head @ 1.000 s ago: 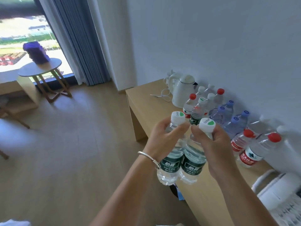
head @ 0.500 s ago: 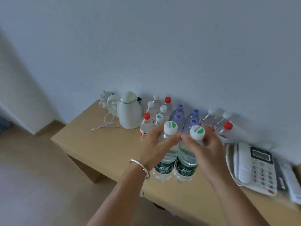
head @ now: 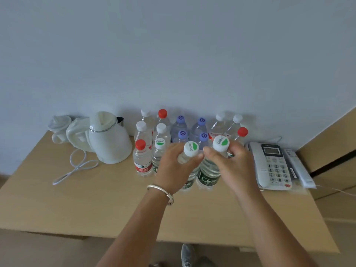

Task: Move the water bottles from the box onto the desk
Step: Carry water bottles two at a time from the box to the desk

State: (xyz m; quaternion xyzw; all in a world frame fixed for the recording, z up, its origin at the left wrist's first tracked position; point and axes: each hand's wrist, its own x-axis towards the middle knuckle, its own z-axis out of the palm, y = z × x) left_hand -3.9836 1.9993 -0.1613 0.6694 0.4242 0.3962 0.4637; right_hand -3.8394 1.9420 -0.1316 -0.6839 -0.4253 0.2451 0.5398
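Green-labelled bottles (head: 209,173) gripped by both hands (head: 204,160), crowded bottles (head: 181,124) behind, phone (head: 273,166) beside.

Looks like a hotel room here: a plain light-wood worktop (head: 96,199) against a bare white wall (head: 173,45), a white electric kettle (head: 109,139) with its cord (head: 77,166) loose beside it, a corded desk phone (head: 273,166), and a cluster of complimentary-style water bottles (head: 181,130) lined up at the back.
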